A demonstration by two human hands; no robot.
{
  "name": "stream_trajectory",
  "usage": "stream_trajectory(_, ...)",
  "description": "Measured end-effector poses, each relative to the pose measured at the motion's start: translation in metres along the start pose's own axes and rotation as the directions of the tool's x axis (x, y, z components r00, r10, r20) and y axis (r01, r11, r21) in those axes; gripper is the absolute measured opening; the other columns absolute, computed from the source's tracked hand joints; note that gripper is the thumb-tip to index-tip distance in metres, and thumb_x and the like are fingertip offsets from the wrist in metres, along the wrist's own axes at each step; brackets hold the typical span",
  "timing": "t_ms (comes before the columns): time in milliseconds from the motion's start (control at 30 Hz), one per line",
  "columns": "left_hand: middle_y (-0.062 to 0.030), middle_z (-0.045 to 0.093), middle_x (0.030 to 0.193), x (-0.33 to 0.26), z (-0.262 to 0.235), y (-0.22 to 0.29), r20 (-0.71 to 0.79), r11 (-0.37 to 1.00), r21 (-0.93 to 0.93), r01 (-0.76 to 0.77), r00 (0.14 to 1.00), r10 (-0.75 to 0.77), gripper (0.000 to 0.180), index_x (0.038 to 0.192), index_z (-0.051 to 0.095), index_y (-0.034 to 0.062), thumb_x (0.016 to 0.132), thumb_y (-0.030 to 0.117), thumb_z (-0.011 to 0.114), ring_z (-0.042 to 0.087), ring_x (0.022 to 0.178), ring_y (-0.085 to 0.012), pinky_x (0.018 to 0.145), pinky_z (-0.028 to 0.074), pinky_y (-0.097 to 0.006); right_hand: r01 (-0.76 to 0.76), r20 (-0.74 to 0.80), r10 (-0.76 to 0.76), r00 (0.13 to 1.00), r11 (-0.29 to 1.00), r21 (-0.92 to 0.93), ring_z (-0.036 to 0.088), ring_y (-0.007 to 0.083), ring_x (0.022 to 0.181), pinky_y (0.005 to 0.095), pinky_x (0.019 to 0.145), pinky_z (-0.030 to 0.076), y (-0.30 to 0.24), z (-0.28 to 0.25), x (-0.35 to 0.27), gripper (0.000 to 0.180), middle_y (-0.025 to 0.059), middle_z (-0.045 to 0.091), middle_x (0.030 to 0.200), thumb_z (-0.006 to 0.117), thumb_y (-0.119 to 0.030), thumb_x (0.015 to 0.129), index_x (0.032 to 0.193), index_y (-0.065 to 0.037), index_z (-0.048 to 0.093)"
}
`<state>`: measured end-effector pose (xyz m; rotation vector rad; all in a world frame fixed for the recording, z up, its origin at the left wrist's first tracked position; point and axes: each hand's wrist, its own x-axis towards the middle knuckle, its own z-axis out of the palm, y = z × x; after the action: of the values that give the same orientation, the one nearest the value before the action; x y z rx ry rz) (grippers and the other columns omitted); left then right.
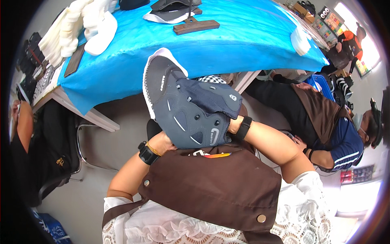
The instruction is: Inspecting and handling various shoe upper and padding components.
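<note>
Your left hand (163, 142) and right hand (234, 125) both have hold of one dark grey shoe upper (170, 106), one at each side of its lower end. Your fingers are mostly hidden by it, so you cannot tell how tightly they close. The upper is raised in front of your brown apron (211, 179), its white-edged end tilted toward the table (252, 36) with its blue cover. On that cover you have one dark wooden block (197, 27) near a small stack of uppers (172, 15), plus a pile of white foot-shaped pieces (100, 34) too overlapped to count. Off to your right sits one blue crate (322, 87); its contents are unclear. Three other people are around you.
</note>
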<state>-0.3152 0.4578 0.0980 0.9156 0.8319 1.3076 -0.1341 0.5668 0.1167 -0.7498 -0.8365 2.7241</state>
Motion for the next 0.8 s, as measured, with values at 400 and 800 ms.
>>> stream_trajectory(400,-0.0094,0.048,0.154,-0.005,-0.029,-0.024,0.32,0.641,0.686,-0.345,0.934,0.16,0.051,0.154,0.042,0.0111,0.106,0.027,0.05,0.046,0.139,-0.0261,0.117,0.035,-0.044,0.006,0.059,-0.012,0.998,0.995,0.096,0.073,0.0186,0.095,0.0333,0.084,0.061,0.028,-0.009,0.022,0.03,0.0108,0.075,0.111,0.062,-0.025,0.103,0.12,-0.002,0.068)
stream_trajectory(800,-0.0094,0.046,0.157,-0.05,-0.062,-0.043,0.395,0.419,0.79,-0.447,0.894,0.209,0.054,0.156,0.039,0.0112,0.106,0.029,0.05,0.042,0.144,-0.0269,0.122,0.031,-0.045,0.102,0.172,-0.085,0.982,0.991,-0.092,0.073,0.0184,0.094,0.0328,0.083,0.061,-0.015,0.024,0.073,0.031,0.0107,0.075,0.111,0.062,-0.026,0.103,0.12,-0.001,0.068)
